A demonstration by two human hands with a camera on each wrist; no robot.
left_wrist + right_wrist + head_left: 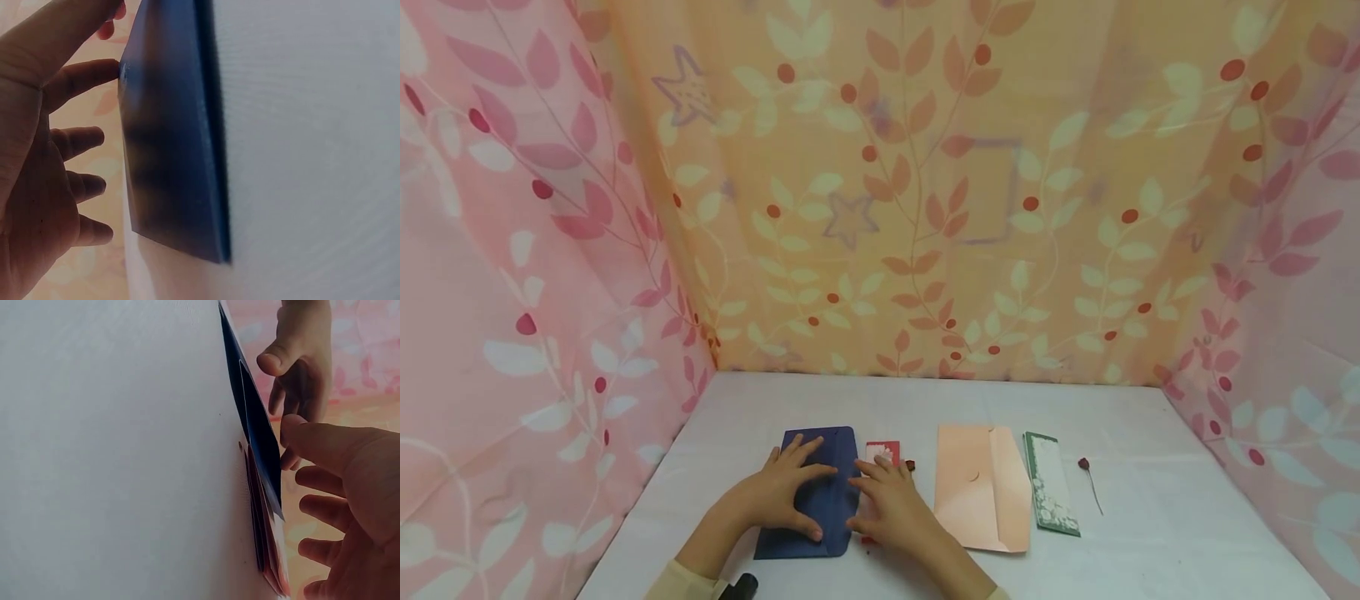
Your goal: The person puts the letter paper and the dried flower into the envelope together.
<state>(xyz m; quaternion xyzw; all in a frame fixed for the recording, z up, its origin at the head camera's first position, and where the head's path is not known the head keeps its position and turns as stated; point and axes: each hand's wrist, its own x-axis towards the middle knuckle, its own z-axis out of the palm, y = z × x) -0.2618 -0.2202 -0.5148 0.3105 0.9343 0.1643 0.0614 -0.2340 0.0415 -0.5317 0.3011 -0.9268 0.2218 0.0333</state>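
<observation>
Navy envelope: [812, 502] it lies on the desk [1150, 433], in front of the person and left of the red card [882, 451], its flap [842, 450] folded out toward that card.
Left hand: [778, 496] spread over the navy envelope, grip apart, thumb and fingers clamped on nothing; the left wrist view shows a fingertip meeting the envelope's surface.
Right hand: [895, 504] above the red card, fingertips at the flap's edge, grip apart; whether they touch the flap cannot be told.
Red card: partly hidden under the right hand, with a small dried rose [910, 465] just beside it.
Flap risk: fingers pushing across the flap could crease it or bend it the wrong way, since thin paper yields easily.
Slide risk: the left hand bears on the envelope with little visible hold, so a tug from the right could skew it.
Rose risk: the right hand hovers so near the rose that a low sweep could snap its stem or knock off petals.
Right side of desk: a peach envelope [966, 517], a green-bordered card [1054, 479] and a second rose [1083, 463] lie well apart from the left hand.
</observation>
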